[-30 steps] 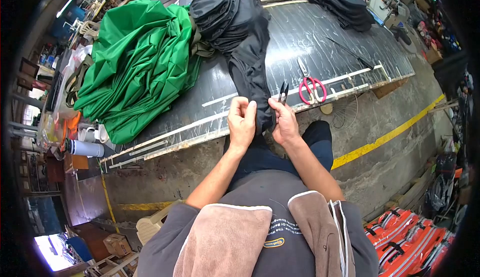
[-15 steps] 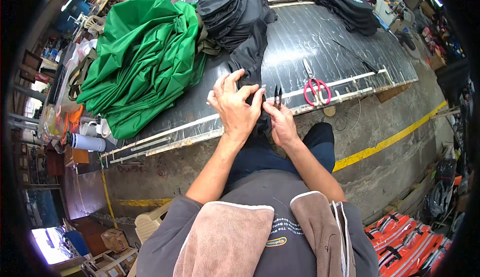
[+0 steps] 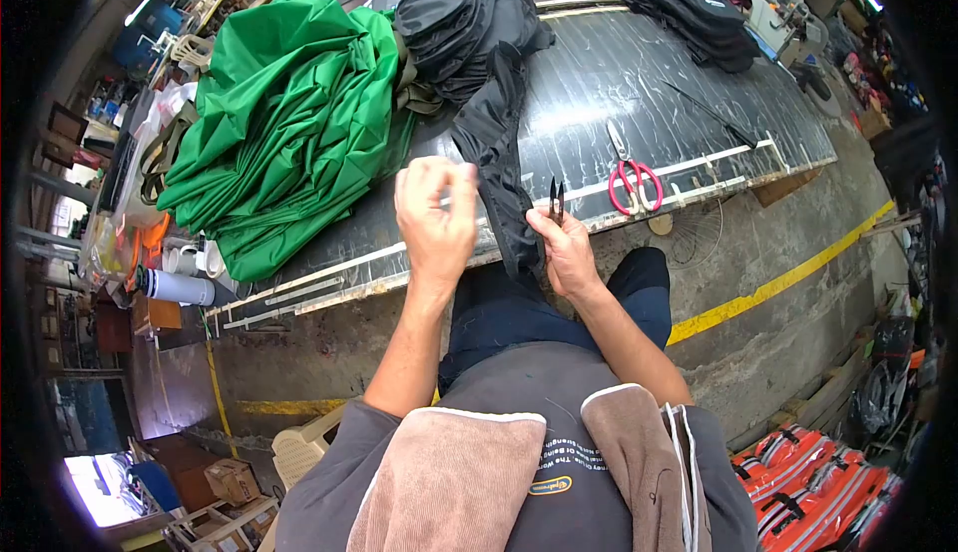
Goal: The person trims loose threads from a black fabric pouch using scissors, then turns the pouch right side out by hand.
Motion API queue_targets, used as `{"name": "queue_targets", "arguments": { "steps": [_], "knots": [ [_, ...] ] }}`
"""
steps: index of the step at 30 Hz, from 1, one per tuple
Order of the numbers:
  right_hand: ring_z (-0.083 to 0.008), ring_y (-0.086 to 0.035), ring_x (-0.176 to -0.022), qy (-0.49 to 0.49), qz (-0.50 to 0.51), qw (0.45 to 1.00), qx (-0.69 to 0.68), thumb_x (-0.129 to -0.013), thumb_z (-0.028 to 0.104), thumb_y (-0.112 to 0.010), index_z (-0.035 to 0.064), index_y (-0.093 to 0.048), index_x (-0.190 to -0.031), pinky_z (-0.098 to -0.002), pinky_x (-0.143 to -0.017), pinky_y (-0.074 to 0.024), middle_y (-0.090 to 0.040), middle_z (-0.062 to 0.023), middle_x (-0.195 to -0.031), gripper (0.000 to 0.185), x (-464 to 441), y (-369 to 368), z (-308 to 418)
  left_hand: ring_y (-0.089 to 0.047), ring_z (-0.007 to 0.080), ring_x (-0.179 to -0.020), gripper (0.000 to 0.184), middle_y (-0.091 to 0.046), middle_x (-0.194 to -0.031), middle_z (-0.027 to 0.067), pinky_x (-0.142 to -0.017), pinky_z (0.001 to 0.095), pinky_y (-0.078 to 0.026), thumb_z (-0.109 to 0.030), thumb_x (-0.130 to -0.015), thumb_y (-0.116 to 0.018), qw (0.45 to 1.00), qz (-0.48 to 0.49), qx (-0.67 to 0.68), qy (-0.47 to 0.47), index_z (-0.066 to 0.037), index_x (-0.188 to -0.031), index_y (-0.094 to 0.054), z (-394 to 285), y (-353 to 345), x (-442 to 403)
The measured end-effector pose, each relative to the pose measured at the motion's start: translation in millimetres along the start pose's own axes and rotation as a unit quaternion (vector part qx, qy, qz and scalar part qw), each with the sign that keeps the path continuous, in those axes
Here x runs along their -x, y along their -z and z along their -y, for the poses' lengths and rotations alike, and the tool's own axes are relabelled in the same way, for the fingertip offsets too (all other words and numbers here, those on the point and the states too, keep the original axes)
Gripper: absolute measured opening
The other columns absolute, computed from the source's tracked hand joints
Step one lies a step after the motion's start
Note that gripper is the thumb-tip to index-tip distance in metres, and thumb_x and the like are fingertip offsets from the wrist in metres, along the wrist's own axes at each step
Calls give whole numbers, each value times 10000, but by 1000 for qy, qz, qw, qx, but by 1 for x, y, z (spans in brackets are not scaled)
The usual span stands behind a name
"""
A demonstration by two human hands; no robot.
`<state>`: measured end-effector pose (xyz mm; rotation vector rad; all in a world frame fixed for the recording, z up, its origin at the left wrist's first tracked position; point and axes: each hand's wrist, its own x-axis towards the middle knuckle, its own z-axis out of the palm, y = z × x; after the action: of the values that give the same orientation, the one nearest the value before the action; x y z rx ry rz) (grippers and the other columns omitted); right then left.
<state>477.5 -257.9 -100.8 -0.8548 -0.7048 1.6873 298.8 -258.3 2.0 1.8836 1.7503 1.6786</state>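
Gripping the small snips (image 3: pixel 557 198) and the edge of the black fabric (image 3: pixel 507 188), the right hand (image 3: pixel 571 255) works where that fabric drapes off the desk (image 3: pixel 589 83). The left hand (image 3: pixel 436 215) hovers alongside, curled but too blurred to tell if it's closed.

This was a sewing workshop: a long, scuffed worktable (image 3: pixel 589 83) bore heaped green fabric (image 3: pixel 289 133) and, near its front edge, pink-handled scissors (image 3: pixel 635 188); yellow lines (image 3: pixel 768 294) marked the concrete floor (image 3: pixel 788 327).
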Motion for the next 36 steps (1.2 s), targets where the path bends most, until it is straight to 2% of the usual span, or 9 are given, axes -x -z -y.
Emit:
{"name": "queue_targets", "arguments": {
  "steps": [3, 6, 15, 16, 21, 24, 27, 28, 36],
  "knots": [
    [-32, -543, -815, 6, 10, 1000, -7, -974, 123, -760, 74, -748, -1024, -218, -744, -417, -654, 69, -899, 72, 0, -4, -3, -593, 261, -1007, 116, -654, -976, 27, -911, 437, -412, -232, -775, -871, 989, 29, -135, -53, -164, -828, -794, -23, -9, 6],
    [-34, -552, -830, 13, 15, 1000, 0, -973, 119, -760, 73, -748, -1017, -216, -759, -427, -660, 64, -904, 65, 0, -4, -4, -561, 250, -1103, 112, -645, -1043, 13, -973, 454, -369, -235, -789, -857, 979, 46, -184, -67, -164, -840, -787, -17, -21, 14],
    [-11, -514, -804, 23, -6, 998, 50, -988, 136, -753, 58, -755, -1023, -208, -712, -407, -637, 73, -881, 85, 2, -2, 5, -572, 273, -1091, 77, -631, -1046, 73, -980, 415, -414, -118, -892, -761, 996, 83, 15, 34, -79, -895, -694, -11, -18, 27],
    [-10, -510, -804, 39, 1, 997, 72, -992, 142, -750, 56, -755, -1021, -206, -703, -404, -632, 72, -877, 91, 1, 0, 4, -575, 272, -1130, 79, -642, -1064, 79, -1008, 419, -422, -117, -909, -749, 992, 93, 43, 69, -64, -901, -690, -15, -15, 30],
    [2, -472, -817, 95, 37, 982, 161, -1045, 187, -692, 34, -732, -1039, -192, -665, -384, -599, 80, -880, 158, -1, 4, 12, -591, 292, -1190, 79, -686, -1061, 79, -1133, 466, -388, -106, -923, -742, 992, 109, 58, 11, -46, -919, -691, -6, -10, 44],
    [-71, -563, -783, 192, 20, 965, 177, -1046, 209, -678, 37, -706, -1080, -257, -675, -437, -660, 40, -879, 178, 3, 2, 27, -597, 297, -1190, 78, -697, -1081, 77, -1149, 479, -378, -106, -923, -747, 990, 107, 92, 20, -47, -924, -696, -4, -10, 46],
    [-223, -657, -801, 377, 7, 784, 493, -1010, 222, -696, 51, -686, -1109, -358, -729, -487, -721, -51, -919, 198, 12, 9, 63, -595, 297, -1201, 78, -701, -1101, 78, -1149, 475, -374, -106, -923, -752, 989, 113, 96, 20, -48, -929, -700, -5, -7, 45],
    [-333, -680, -861, 408, 12, 744, 530, -924, 222, -768, 78, -710, -1126, -437, -794, -494, -739, -108, -978, 255, 11, 10, 73, -592, 297, -1205, 78, -700, -1101, 78, -1150, 473, -371, -107, -922, -753, 988, 114, 100, 24, -49, -930, -701, -6, -7, 45],
    [-238, -647, -824, 485, 67, 614, 618, -864, 216, -810, 117, -732, -1165, -397, -802, -454, -698, -33, -888, 327, 12, 9, 94, -570, 288, -1235, 81, -684, -1147, 78, -1134, 439, -367, -108, -919, -757, 986, 122, 104, 38, -52, -937, -702, -8, -7, 49]
  ]
}}
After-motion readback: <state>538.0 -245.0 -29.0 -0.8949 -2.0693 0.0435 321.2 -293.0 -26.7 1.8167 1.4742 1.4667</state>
